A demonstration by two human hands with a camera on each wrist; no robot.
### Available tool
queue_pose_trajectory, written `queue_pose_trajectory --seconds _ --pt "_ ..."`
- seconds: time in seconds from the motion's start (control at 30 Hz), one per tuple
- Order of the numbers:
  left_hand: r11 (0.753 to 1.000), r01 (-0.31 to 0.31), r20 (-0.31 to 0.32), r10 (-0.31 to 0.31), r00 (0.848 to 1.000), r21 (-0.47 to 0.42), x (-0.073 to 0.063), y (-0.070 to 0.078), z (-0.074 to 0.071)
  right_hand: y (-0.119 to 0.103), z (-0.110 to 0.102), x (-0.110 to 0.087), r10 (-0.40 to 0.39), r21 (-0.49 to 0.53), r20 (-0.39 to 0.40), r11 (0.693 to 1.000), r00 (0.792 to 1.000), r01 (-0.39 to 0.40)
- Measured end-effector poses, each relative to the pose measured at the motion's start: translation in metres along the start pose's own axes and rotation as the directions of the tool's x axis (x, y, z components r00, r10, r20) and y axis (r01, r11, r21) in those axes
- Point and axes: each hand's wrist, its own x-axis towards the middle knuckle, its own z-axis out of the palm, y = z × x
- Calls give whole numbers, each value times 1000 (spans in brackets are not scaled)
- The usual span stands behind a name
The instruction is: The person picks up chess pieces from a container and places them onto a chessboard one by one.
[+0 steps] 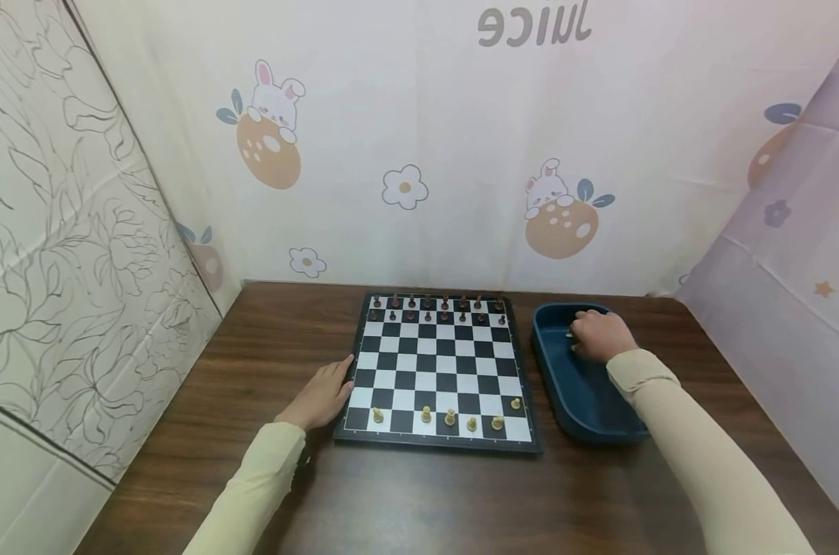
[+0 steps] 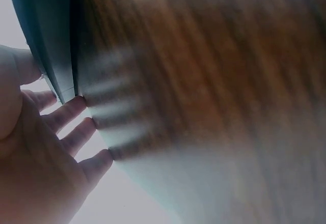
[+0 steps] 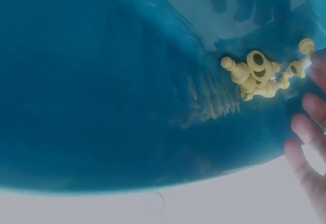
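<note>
A black-and-white chessboard (image 1: 426, 362) lies on the table. My left hand (image 1: 320, 395) rests at its left edge, thumb and fingertips touching the frame, as the left wrist view also shows. My right hand (image 1: 602, 335) reaches into the far end of a blue tray (image 1: 592, 393) right of the board. Several cream chess pieces (image 3: 247, 76) lie heaped in the tray in the right wrist view. The right fingers (image 3: 305, 128) are loosely bent beside them; a fingertip is close to one pawn-like piece (image 3: 306, 46). No piece is visibly gripped, though the thumb is hidden.
Dark red chess pieces (image 1: 428, 316) fill the board's two far rows. Several cream pieces (image 1: 450, 417) stand along its near side, one a row ahead at the right. Brown wooden table (image 1: 419, 501) surrounds the board. A printed curtain (image 1: 461, 231) hangs behind.
</note>
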Motion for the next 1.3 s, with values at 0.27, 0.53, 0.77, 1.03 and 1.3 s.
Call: queue_pose_trajectory --seconds 0.27,0.53,0.77,1.03,1.3 --pt "1000 -10 -4 10 1000 6 0 1 1 -2 -8 -2 -16 9 -19 1000 1000 16" --pt "1000 -14 -9 14 1000 6 0 2 -1 -7 -23 -1 -56 2 -71 998 996 57" --pt "1000 -19 -17 20 1000 19 0 1 1 -11 -33 -5 -39 0 -45 999 998 39" --pt "1000 -9 -9 9 1000 22 -1 2 2 -16 -39 -10 -40 8 -29 999 999 40" --pt "1000 -18 -16 18 1000 7 -2 2 1 -26 -50 -10 -60 -10 -63 998 996 60"
